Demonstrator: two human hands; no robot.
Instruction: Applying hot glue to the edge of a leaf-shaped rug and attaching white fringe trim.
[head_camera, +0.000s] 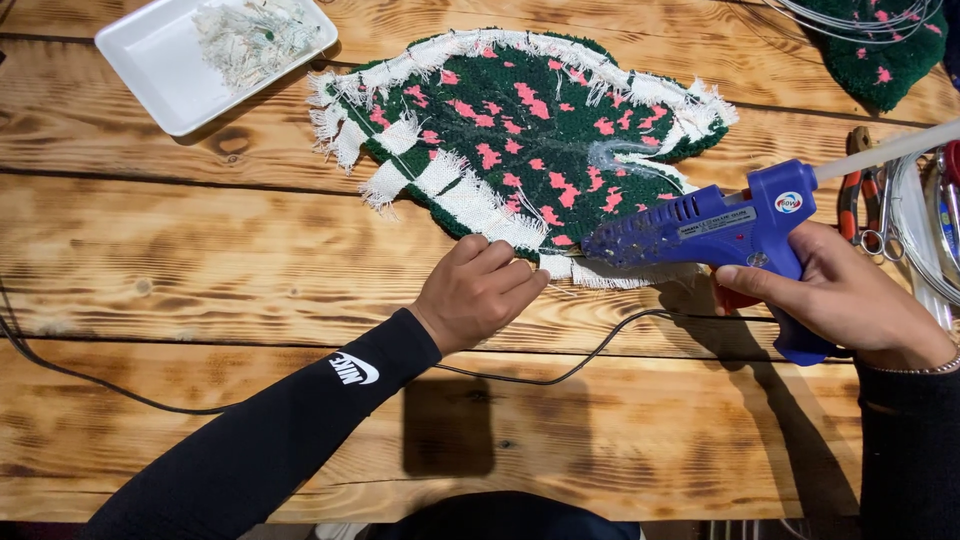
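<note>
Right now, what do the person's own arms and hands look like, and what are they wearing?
Both arms are covered to the wrist by tight black long sleeves. The left sleeve carries a small white logo mark on the forearm. The left hand is bare, no glove. The right hand is bare too, with a thin silver beaded bracelet at the wrist, just above the right sleeve.

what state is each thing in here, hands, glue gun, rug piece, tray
left hand: closed, pressing rug piece's near edge
right hand: gripping glue gun, finger at trigger
glue gun: held level, nozzle at the fringe, stick loaded
rug piece: flat on table, edges frayed, glue smear showing
tray: holds white scraps
</note>
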